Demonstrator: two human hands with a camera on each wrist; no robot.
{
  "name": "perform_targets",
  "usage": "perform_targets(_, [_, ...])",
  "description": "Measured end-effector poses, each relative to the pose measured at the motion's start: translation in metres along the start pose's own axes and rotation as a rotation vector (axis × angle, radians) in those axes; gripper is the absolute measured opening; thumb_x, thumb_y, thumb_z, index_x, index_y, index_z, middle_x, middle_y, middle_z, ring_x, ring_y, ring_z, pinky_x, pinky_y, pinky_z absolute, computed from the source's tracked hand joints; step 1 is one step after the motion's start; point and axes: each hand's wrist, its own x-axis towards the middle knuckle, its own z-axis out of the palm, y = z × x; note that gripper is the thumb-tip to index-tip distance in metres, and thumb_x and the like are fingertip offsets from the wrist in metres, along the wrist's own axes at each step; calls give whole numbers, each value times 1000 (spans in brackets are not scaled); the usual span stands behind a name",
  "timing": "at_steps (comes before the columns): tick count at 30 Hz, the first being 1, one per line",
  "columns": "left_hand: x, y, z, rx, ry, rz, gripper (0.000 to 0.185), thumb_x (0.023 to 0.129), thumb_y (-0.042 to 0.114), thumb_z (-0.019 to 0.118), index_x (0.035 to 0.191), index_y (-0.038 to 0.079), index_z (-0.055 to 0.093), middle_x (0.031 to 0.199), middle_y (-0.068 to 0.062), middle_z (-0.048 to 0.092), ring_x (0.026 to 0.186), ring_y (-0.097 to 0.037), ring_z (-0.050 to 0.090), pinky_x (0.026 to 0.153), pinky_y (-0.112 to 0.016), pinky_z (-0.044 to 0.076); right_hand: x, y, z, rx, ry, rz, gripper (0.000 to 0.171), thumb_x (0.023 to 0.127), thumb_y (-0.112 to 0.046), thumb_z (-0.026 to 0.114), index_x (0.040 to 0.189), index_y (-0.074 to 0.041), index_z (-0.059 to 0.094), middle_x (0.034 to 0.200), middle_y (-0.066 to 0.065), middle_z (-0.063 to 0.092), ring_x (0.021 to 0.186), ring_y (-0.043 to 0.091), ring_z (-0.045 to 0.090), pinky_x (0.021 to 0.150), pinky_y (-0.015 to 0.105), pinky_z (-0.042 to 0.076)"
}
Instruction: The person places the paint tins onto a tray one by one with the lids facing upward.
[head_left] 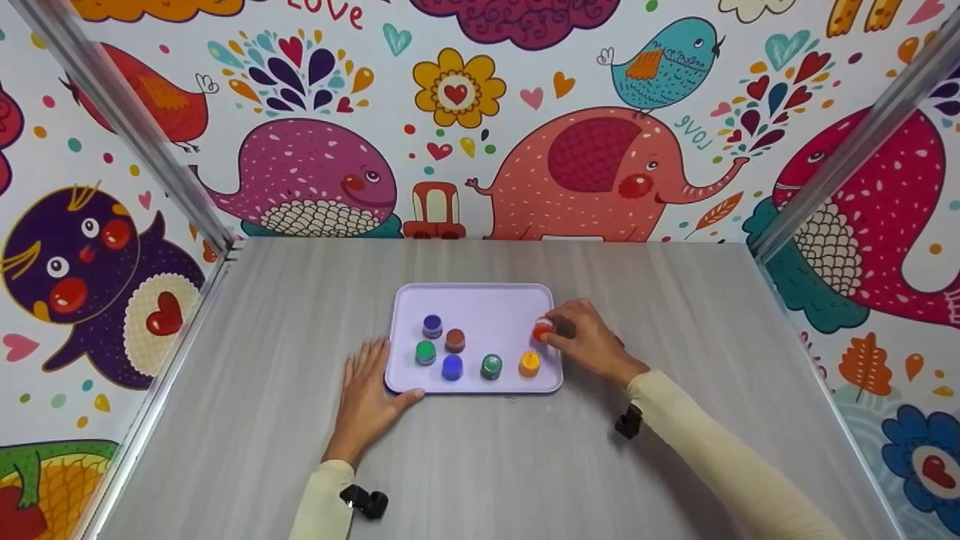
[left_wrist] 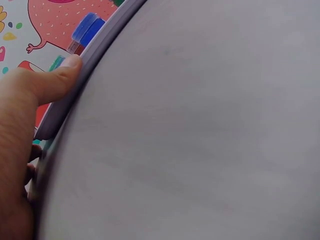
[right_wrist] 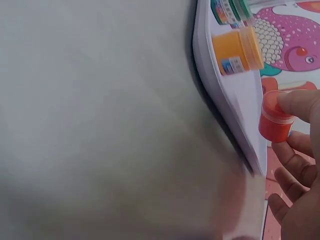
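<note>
Two hands working at tray [head_left: 480, 296].
Right hand [head_left: 589, 341] pinching red jar [head_left: 542, 328] beside itself; left hand [head_left: 367, 390] lying flat, steadying tray; best lifting straight.

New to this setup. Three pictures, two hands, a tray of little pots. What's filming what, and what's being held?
No machine here: a person works with bare hands, wearing three cameras. The wide picture comes from the head camera, looking down at a grey table inside a booth with cartoon-animal walls. The other two come from cameras strapped on each wrist, so they look skewed and very close.

On the table lies a pale lilac tray with small paint pots: purple, brown, green, blue, a second green and an orange pot.

The left hand lies flat on the table, thumb against the tray's near left corner. The right hand has a fingertip grip on a red pot at the tray's right edge; the right wrist view shows this best.
</note>
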Motion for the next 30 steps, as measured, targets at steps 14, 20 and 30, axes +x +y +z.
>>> perform_targets(14, [0, -1, -1, 2, -22, -8, 110, 88, 52, 89, 165, -10, 40, 170, -32, 40, 164, -53, 24, 133, -70, 7, 10, -15, 26, 26, -69, -62, 37, 101, -29, 83, 136, -16, 77, 128, -2, 66, 126, 20, 54, 116, 45, 53])
perform_targets(20, [-1, 0, -1, -11, -10, -7, 109, 88, 51, 89, 165, -9, 40, 171, -31, 39, 164, -52, 24, 133, -70, 7, 15, -20, 36, 44, -93, -94, 39, 103, -31, 82, 136, -13, 77, 127, -1, 64, 123, 20, 54, 113, 41, 53])
perform_targets(30, [0, 1, -2, -27, -32, -38, 113, 87, 54, 89, 168, -6, 37, 175, -27, 35, 167, -47, 20, 136, -65, 3, 23, -28, 55, 39, -110, -141, 34, 102, -25, 83, 131, -8, 79, 120, 3, 64, 120, 22, 52, 106, 42, 52])
